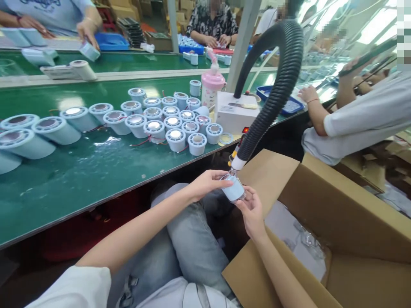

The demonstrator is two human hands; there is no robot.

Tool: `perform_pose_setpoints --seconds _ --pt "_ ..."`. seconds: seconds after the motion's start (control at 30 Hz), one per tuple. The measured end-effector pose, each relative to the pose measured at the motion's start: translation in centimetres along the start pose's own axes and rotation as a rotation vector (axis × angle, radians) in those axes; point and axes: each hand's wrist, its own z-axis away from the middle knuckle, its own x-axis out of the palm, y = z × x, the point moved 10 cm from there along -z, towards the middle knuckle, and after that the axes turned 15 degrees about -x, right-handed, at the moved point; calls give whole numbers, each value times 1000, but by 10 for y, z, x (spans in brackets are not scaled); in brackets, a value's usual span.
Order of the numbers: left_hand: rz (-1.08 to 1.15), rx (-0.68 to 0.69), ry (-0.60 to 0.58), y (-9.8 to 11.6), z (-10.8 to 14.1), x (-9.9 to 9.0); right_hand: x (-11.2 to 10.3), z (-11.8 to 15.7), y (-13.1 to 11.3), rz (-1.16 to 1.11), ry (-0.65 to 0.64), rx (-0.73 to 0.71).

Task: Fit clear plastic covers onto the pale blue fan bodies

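Above my lap, both hands grip a light-blue cylindrical part (233, 188) that has clear plastic showing around its ends. My left hand (210, 183) is closed on its upper left side, thumb across the front. The fingers of my right hand (252, 210) pinch its lower right end. Right at the part's upper end is the white nozzle (238, 163) of a black corrugated hose (290, 64); whether the two touch, I cannot tell. Several light-blue cylindrical housings (175, 140), some with thin red wires, stand on the green table (105, 171) to the left.
An open cardboard box (346, 209) with clear plastic pieces inside sits at my right. The hose rises from a white box-shaped unit (236, 112) at the table edge, beside a pink cup (212, 87). Co-workers sit across the table and to the right.
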Motion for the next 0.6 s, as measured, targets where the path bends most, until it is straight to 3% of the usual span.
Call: perform_pose_setpoints --seconds 0.1,0.23,0.43,0.6 --pt "-57 -11 10 5 -9 1 -4 -8 4 11 19 1" --pt "-92 -3 32 6 -1 -5 4 -13 -5 4 -45 23" --pt "-131 42 121 1 36 -16 16 -6 -27 -29 -188 79" --pt "-289 137 105 5 65 3 29 4 -44 -21 -303 87"
